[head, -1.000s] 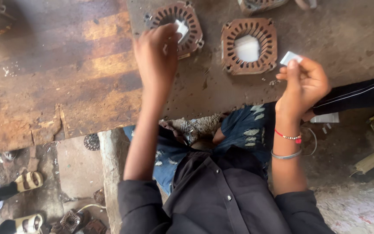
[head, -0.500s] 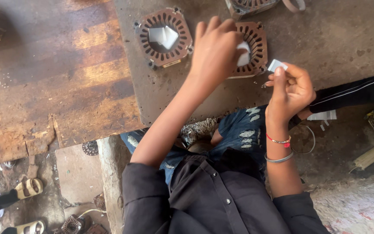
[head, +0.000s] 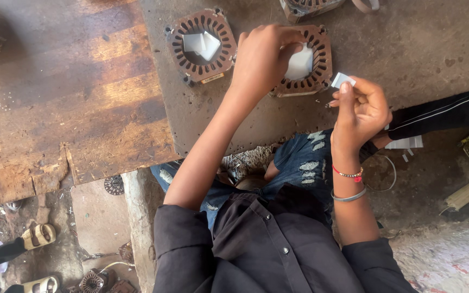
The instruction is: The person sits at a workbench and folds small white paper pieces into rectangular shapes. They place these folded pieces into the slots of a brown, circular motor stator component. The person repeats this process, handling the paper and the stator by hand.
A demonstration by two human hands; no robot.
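While beneath left hand (head: 261, 57): stator (head: 310, 65)

surface: rusty metal plate (head: 408, 49) | on it: two slotted stator cores (head: 197, 46) (head: 311, 64) | beside: wooden board (head: 55, 97)

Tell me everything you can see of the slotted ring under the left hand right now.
The slotted ring is a rusty brown, laminated-looking metal piece, roughly square outside with a round bore ringed by narrow slots. It lies flat on the dark metal plate, to the right of a matching ring. White paper pieces sit in its bore. The left hand covers its left side, fingers reaching into the bore. The right hand hovers just off its right edge, pinching a small white strip.
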